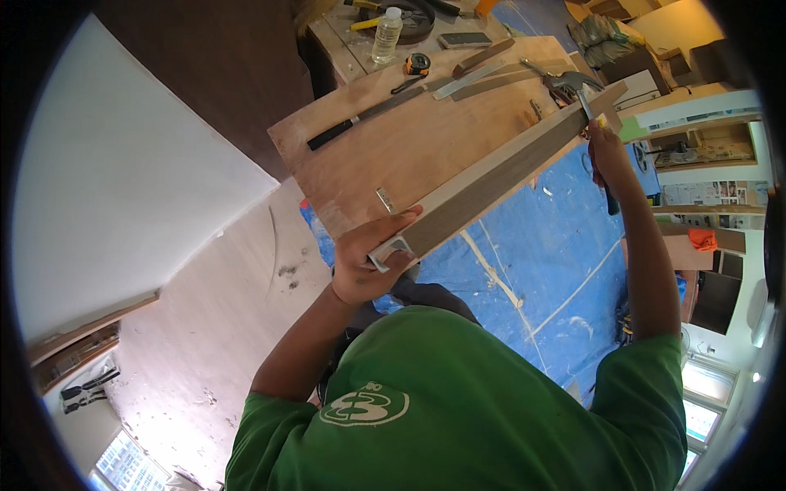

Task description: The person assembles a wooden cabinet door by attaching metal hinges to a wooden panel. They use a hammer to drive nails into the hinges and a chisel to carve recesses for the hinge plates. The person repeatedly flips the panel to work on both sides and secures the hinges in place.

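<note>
Plywood worktop (393,155) above blue floor tarp (540,270), white wall (123,180) beside

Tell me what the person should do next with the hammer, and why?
Probably bring the hammer down for a light tap on the far end of the long board. The right hand holds it raised there, with its head right at that end, while the left hand steadies the near end above the plywood sheet.

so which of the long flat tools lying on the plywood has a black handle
The long blade at the board's left side: its near end has a black handle. The flat strips further right are bare pale metal or wood, with no dark grip.
</note>
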Tool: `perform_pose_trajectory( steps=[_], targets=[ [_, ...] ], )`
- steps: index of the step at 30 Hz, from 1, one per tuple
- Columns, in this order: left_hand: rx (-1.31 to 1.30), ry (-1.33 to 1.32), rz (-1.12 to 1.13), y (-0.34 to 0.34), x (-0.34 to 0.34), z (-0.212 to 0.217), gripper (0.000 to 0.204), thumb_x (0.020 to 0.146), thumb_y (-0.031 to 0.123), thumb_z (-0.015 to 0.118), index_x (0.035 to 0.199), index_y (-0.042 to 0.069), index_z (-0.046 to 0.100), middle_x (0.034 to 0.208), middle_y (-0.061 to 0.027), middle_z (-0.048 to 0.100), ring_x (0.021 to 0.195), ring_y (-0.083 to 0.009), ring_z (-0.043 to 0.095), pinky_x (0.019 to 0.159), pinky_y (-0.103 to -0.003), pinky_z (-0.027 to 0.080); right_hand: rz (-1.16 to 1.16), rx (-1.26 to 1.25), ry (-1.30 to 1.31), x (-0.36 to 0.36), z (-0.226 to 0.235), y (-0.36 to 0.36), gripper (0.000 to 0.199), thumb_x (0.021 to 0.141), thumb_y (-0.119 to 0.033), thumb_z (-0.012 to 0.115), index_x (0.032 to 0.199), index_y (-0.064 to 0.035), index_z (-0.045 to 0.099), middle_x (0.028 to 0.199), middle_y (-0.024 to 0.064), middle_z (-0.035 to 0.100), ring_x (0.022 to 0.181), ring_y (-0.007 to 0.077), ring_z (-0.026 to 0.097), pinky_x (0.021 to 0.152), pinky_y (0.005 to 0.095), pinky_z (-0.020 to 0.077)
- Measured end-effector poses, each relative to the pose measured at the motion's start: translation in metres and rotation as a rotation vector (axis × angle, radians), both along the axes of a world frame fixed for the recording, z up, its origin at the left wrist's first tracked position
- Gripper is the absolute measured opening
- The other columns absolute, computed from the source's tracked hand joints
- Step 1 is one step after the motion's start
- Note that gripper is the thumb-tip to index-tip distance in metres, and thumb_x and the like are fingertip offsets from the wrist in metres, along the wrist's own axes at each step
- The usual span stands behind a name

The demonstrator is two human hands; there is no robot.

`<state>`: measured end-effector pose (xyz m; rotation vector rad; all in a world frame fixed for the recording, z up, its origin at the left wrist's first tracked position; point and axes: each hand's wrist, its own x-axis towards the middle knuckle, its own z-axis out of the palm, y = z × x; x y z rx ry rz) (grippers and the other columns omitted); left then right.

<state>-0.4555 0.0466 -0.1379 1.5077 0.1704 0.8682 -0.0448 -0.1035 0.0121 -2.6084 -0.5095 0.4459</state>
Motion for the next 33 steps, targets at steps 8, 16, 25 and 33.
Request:
perform_pose_trajectory(
  steps=[8, 16, 25, 33],
  targets=[
    [0.091, -0.017, 0.067, 0.006, -0.002, 0.001, 0.055, 0.077, -0.005, 0.079, 0.131, 0.000, 0.068, 0.127, -0.0202, 0.073, 0.112, -0.0335, 0.074, 0.094, -0.036, 0.058, 0.018, 0.051, 0.074, -0.108, -0.005, 0.008, 0.062, 0.109, -0.059, 0.040, 0.074, -0.0091, 0.050, 0.054, 0.0016, 0.045, 0.035, 0.0136, 0.045, 0.033, 0.0293, 0.0380],
    [0.161, -0.024, 0.040, 0.009, 0.000, -0.001, 0.053, 0.080, -0.007, 0.070, 0.133, -0.003, 0.065, 0.131, -0.0226, 0.071, 0.114, -0.0308, 0.073, 0.096, -0.035, 0.056, 0.038, 0.006, 0.210, -0.203, 0.006, 0.012, 0.061, 0.110, -0.057, 0.042, 0.079, -0.0052, 0.052, 0.056, 0.0014, 0.045, 0.041, 0.0134, 0.050, 0.040, 0.0312, 0.0445],
    [0.120, -0.094, 0.075, 0.008, 0.003, -0.006, 0.057, 0.076, -0.002, 0.081, 0.131, 0.000, 0.068, 0.122, -0.0216, 0.073, 0.108, -0.0355, 0.074, 0.090, -0.039, 0.060, 0.078, -0.022, 0.437, -0.297, 0.014, 0.017, 0.056, 0.112, -0.051, 0.041, 0.085, -0.0033, 0.055, 0.062, 0.0009, 0.048, 0.048, 0.0104, 0.050, 0.047, 0.0295, 0.0447],
    [0.151, -0.144, 0.113, 0.007, 0.004, -0.007, 0.059, 0.075, 0.001, 0.080, 0.133, -0.001, 0.067, 0.100, -0.0193, 0.073, 0.087, -0.0341, 0.073, 0.076, -0.038, 0.058, 0.096, -0.046, 0.431, -0.327, 0.013, 0.018, 0.053, 0.113, -0.046, 0.040, 0.085, -0.0036, 0.054, 0.063, 0.0002, 0.048, 0.049, 0.0083, 0.047, 0.048, 0.0290, 0.0412]
  ],
)
